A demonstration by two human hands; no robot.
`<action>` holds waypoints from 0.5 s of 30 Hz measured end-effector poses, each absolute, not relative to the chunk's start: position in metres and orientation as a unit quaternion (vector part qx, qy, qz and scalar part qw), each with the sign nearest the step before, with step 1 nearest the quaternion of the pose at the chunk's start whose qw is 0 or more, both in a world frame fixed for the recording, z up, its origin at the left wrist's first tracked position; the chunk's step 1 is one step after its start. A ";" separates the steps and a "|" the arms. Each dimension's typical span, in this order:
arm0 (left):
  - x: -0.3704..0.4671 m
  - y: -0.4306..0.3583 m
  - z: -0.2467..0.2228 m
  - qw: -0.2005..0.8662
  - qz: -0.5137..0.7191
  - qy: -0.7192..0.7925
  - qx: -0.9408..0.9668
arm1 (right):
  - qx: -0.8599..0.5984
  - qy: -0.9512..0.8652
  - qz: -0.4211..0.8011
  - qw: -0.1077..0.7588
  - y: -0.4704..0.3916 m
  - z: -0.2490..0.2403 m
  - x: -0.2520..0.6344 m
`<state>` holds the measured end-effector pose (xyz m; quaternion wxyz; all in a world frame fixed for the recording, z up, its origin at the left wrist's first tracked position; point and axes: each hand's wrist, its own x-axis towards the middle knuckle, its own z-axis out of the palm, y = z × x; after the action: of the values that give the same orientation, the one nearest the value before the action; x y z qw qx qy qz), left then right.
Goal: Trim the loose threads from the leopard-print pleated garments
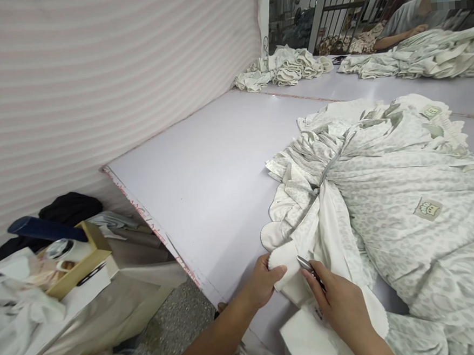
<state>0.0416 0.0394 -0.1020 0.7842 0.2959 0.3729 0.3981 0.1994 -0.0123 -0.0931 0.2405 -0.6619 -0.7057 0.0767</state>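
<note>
A wide pale table (220, 168) is filling the middle of the view, and a striped pink and white wall (111, 72) is standing along its left side. On the near right part of the table a big heap of printed garments (392, 188), white with a grey pattern, is lying spread out, with small square labels showing on some pieces. At the near edge of this heap, a white scalloped fabric piece (293, 279) is being held between both hands. The left hand (264, 281) is closing around the left edge of this piece, the thumb lying on top of the cloth. The right hand (338, 300) is curling around small metal snips (308, 267), whose tip is pointing at the fabric just beside the left thumb; this hand is also resting on the cloth. To the left, below the table edge, a yellow open box (84, 258) is sitting among loose cloths; a dark pen-like thing is lying on its side flap, and I cannot tell what is inside. A dark blue roll (46, 228) is lying just behind the box. At the far end of the table two more piles of folded garments (286, 68) are lying, and another person's arm (401, 37) is resting near the right pile.
</note>
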 end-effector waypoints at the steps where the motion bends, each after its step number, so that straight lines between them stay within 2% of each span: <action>1: 0.041 0.040 -0.102 0.783 0.397 0.374 0.300 | -0.662 -0.706 0.077 0.239 -0.013 -0.093 0.199; 8: 0.042 0.038 -0.106 0.760 0.385 0.396 0.342 | -0.680 -0.684 0.101 0.245 -0.014 -0.092 0.199; 15: 0.032 0.047 -0.090 0.724 0.323 0.414 0.448 | -0.714 -0.609 0.208 0.277 -0.014 -0.093 0.215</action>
<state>0.0323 0.0475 -0.0898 0.7238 0.4482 0.4137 0.3227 0.2152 -0.0138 -0.0931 0.2771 -0.7138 -0.6086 0.2080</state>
